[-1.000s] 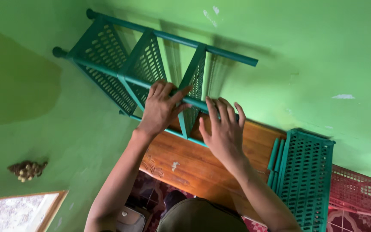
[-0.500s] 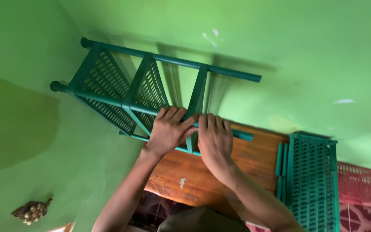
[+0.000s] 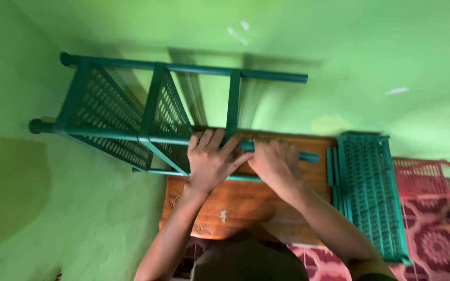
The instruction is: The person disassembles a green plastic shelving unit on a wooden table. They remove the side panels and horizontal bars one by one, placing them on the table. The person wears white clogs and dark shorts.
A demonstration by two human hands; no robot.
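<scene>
Gripping green rack pole (image 3: 266, 148) | left hand (image 3: 210, 158), right hand (image 3: 274, 162) both closed | over wooden table (image 3: 246, 203)

Both hands pressed side by side on near pole (image 3: 183, 140) of green rack (image 3: 131, 119); no gap between left hand (image 3: 212, 161) and right hand (image 3: 274, 164). Beyond fingers: lattice shelves blocked passage; open slots between uprights. Right of right hand: stacked green panels (image 3: 371, 192) close, red basket (image 3: 425, 177) farther. Below wrists: bare wooden board (image 3: 246, 200) free.
</scene>
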